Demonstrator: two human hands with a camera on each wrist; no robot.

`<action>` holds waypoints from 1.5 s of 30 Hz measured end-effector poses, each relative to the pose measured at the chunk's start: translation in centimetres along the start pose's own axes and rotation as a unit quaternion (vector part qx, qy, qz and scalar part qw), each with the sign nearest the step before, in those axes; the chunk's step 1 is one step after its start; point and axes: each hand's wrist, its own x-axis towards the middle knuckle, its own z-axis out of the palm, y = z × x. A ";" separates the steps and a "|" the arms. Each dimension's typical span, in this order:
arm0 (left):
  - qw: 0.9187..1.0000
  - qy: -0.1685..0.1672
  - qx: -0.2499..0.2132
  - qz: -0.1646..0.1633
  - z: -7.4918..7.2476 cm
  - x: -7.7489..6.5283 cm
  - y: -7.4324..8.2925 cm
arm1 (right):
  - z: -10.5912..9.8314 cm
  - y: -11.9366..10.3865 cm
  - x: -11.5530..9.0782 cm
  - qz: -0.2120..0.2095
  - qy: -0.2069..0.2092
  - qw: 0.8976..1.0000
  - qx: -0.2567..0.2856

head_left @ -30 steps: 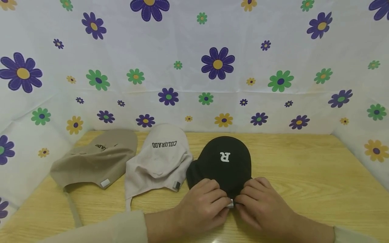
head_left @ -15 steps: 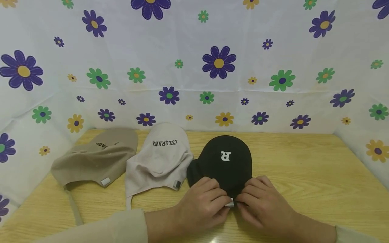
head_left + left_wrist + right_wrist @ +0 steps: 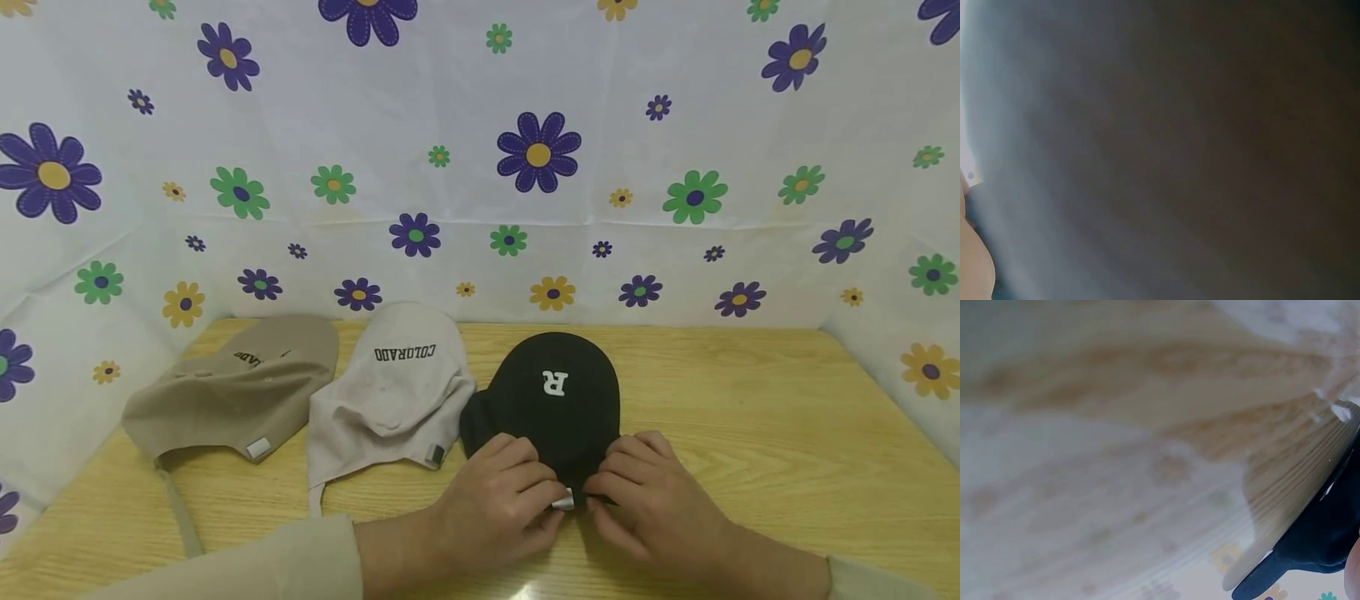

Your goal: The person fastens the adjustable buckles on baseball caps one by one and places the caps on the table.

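Note:
A black cap [image 3: 562, 417] with a white letter R lies on the table, its back end towards the person. The left hand [image 3: 501, 504] pinches the cap's back strap from the left. On the other side the right hand [image 3: 654, 504] holds the strap between thumb and fingers. A small silvery buckle [image 3: 564, 500] shows at the left fingertips, between the two hands. Dark blur fills most of the left wrist view, with a bit of hand [image 3: 975, 265] at the lower left edge. In the right wrist view the black cap [image 3: 1316, 531] appears at lower right beside a fingertip.
Left of the black cap lies a pale pinkish cap [image 3: 397, 392] lettered COLORADO. Farther left is a khaki cap [image 3: 240, 400] with a loose strap [image 3: 180, 512]. Wood-grain table [image 3: 757, 433] extends to the right. A white cloth with flowers [image 3: 450, 100] hangs behind.
Both hands stay at the back strap, with the right fingers a little farther from the buckle. The buckle has tilted slightly and sits a touch more to the left. The caps keep their places.

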 end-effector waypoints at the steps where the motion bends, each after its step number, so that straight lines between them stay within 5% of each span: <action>1: 1.000 0.000 0.000 0.000 0.0 0.0 0.0 | 0.0 0.0 0.0 -0.001 0.001 1.000 -0.001; 29: 1.000 0.009 0.001 0.025 0.2 -0.2 -0.2 | -0.3 0.0 -0.2 0.028 -0.013 0.999 0.042; 45: 0.999 0.028 0.005 0.034 0.6 -0.5 0.0 | 0.5 -0.2 -0.3 -0.011 0.008 0.999 0.045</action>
